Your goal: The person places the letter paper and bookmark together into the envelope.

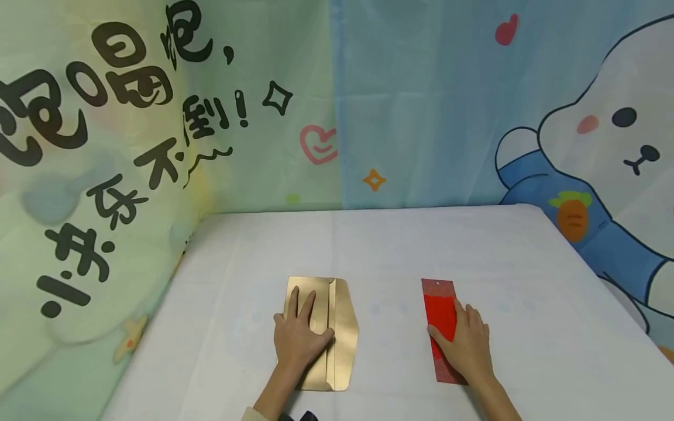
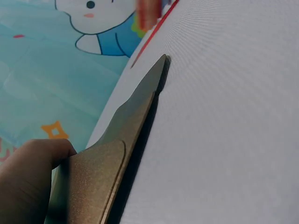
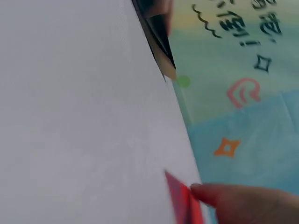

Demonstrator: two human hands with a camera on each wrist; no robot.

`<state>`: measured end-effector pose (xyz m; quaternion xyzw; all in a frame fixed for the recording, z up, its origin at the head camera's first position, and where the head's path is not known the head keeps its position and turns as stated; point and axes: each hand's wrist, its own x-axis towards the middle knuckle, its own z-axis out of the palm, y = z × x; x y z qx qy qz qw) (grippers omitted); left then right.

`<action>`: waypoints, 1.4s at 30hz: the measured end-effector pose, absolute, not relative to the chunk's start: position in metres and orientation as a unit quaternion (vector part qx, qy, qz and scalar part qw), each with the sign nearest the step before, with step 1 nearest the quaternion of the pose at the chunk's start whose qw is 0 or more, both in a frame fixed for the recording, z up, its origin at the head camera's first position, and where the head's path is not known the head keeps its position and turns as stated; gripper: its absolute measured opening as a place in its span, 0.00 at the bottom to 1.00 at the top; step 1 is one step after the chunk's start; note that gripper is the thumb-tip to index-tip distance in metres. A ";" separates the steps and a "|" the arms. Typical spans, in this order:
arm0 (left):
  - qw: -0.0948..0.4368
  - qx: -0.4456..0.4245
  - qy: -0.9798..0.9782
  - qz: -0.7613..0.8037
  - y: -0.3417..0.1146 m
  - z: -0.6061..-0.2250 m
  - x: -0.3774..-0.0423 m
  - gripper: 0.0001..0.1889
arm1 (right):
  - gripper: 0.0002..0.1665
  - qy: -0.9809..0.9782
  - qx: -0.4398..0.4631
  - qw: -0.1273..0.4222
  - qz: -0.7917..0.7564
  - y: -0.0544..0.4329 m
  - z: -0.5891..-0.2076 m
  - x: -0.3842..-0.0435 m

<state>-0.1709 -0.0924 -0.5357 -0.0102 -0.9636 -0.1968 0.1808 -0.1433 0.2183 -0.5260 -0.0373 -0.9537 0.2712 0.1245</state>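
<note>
A gold paper envelope lies on the white table, its long flap spread out to the right. My left hand rests on it with fingers spread and the thumb over its middle crease. In the left wrist view, my left thumb touches the envelope. Farther right is a flat red strip, darker at both ends, with a small hole near the top. Across its right side lies my right hand, thumb towards the left edge. The right wrist view shows the thumb touching the strip.
A white cloth covers the table. Behind it hangs a printed backdrop with a cartoon animal at the right and dark lettering at the left. A small black object shows at the bottom edge by my left sleeve.
</note>
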 end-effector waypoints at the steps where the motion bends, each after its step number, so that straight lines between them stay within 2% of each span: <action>1: 0.184 -0.009 -0.963 -0.195 -0.094 -0.535 -0.171 0.42 | 0.49 -0.954 -0.043 0.124 0.268 0.223 -0.531 -0.144; 7: 0.186 -0.012 -0.962 -0.198 -0.096 -0.535 -0.172 0.42 | 0.43 -0.940 -0.028 0.168 0.296 0.228 -0.546 -0.148; 14: 0.188 -0.010 -0.961 -0.201 -0.096 -0.535 -0.173 0.42 | 0.40 -0.911 -0.029 0.215 0.350 0.224 -0.542 -0.148; 18: 0.190 -0.011 -0.961 -0.201 -0.096 -0.535 -0.172 0.42 | 0.39 -0.891 -0.058 0.216 0.396 0.225 -0.540 -0.148; 21: 0.188 -0.011 -0.961 -0.204 -0.096 -0.536 -0.171 0.42 | 0.36 -0.894 -0.090 0.165 0.406 0.229 -0.536 -0.147; 26: 0.179 -0.009 -0.962 -0.208 -0.096 -0.537 -0.171 0.41 | 0.36 -0.916 -0.108 0.028 0.386 0.240 -0.523 -0.146; 30: 0.177 -0.010 -0.962 -0.207 -0.095 -0.537 -0.170 0.42 | 0.40 -0.905 -0.077 -0.050 0.416 0.251 -0.511 -0.146; 35: 0.179 -0.012 -0.963 -0.202 -0.094 -0.536 -0.170 0.42 | 0.46 -0.817 0.007 -0.154 0.556 0.262 -0.505 -0.145; 38: 0.180 -0.016 -0.963 -0.201 -0.094 -0.536 -0.171 0.42 | 0.48 -0.775 0.048 -0.183 0.603 0.256 -0.505 -0.145; 42: 0.179 -0.017 -0.963 -0.203 -0.093 -0.535 -0.171 0.42 | 0.53 -0.750 0.079 -0.161 0.636 0.224 -0.506 -0.151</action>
